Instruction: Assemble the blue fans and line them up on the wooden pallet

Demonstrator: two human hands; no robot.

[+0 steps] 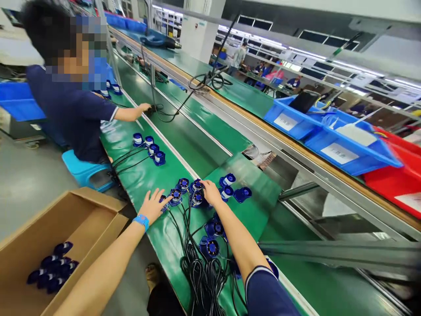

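left hand (pixel 153 207) fingers spread, index tip at round blue unit (pixel 176 195). right hand (pixel 213 194) nearer far blue unit (pixel 196 185), just left of curled fingers; pinch can't tell. black cables (pixel 189 237) trail toward wearer.

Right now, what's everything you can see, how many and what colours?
Round plastic parts: over ten, blue, on the bench
Rubbery-looking cables: many, black, bench's near end
Smooth-topped workbench: one, green, under the hands
Open cardboard box: one, brown, lower left
Box's parts: several, dark blue, inside
Labelled plastic bins: two, blue, right shelf
Plastic bin: at least one, red, right edge
Plastic stool: one, light blue, left
Co-worker: one, navy shirt, left
Distant people: several, mixed clothing, background
Left hand: one, blue wristband, fingers spread
Right hand: one, navy sleeve, at the parts
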